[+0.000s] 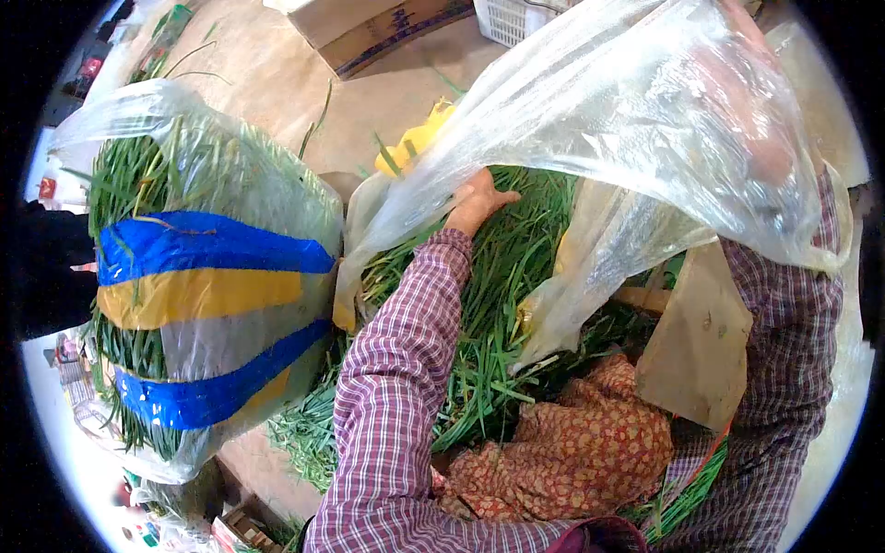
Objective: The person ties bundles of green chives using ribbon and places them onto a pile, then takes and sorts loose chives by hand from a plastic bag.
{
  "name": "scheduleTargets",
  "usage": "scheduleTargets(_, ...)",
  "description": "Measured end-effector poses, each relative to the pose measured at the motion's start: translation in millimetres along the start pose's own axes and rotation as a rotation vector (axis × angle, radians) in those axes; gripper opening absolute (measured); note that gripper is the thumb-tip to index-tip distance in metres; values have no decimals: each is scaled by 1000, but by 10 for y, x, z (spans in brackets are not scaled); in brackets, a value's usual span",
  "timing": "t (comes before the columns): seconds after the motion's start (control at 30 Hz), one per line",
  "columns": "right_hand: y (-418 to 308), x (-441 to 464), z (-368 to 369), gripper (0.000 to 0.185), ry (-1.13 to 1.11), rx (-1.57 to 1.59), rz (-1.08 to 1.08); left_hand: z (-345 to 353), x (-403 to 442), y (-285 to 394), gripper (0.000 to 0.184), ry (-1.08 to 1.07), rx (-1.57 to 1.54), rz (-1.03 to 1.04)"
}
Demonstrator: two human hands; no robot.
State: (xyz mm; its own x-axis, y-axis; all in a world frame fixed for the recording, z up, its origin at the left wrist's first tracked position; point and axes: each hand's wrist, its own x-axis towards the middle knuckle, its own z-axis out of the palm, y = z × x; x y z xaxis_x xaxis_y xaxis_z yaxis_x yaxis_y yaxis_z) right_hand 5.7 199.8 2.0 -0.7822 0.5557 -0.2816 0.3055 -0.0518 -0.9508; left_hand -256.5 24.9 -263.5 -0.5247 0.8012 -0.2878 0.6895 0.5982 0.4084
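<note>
My left hand [479, 201] lies on a heap of long green leafy stalks [516, 244], with its thumb stretched out to the side. Clear plastic overlaps some of its fingers. That clear plastic bag [608, 101] rises to the upper right, its mouth wide around the stalks. Through the plastic my right hand [770, 161] shows blurred, raised and holding up the bag's edge; its fingers are hard to make out. Beside my left arm stands a full plastic bag [249, 184] of similar stalks, banded in blue and yellow.
A cardboard box [378, 32] and a white plastic crate [516, 20] stand at the back. Red patterned cloth [572, 452] covers my lap, near a tan flat piece [698, 341]. Dark clothing of another person [55, 267] shows at the far left. Loose stalks [309, 438] lie on the floor.
</note>
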Motion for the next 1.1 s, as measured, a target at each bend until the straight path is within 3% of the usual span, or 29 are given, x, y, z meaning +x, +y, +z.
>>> scheduleTargets(0.17,80,-141,-268,66,40,-40,20,200,197,-51,127,-133,152,-28)
scheduleTargets(0.27,127,-205,-396,66,54,-59,26,301,233,-100,115,-187,191,-38)
scheduleTargets(0.37,131,-243,-492,65,73,-82,28,529,342,-164,92,-60,185,9)
scheduleTargets(0.5,147,-312,-585,64,88,-90,18,505,79,118,46,219,328,204)
scheduleTargets(0.57,164,-331,-610,64,88,-93,17,537,-50,198,55,496,410,396)
scheduleTargets(0.63,197,-332,-594,64,82,-84,15,426,-263,282,59,499,398,409)
scheduleTargets(0.73,239,-291,-518,63,61,-64,8,210,-516,260,54,258,-63,404)
scheduleTargets(0.83,274,-238,-415,63,38,-43,3,90,-584,138,55,127,-174,431)
scheduleTargets(0.87,277,-220,-374,62,30,-35,0,127,-582,89,64,79,-189,430)
scheduleTargets(0.97,280,-191,-312,62,13,-26,-3,224,-664,72,66,16,-141,507)
scheduleTargets(1.1,275,-195,-305,61,7,-21,-7,296,-662,117,79,84,-10,521)
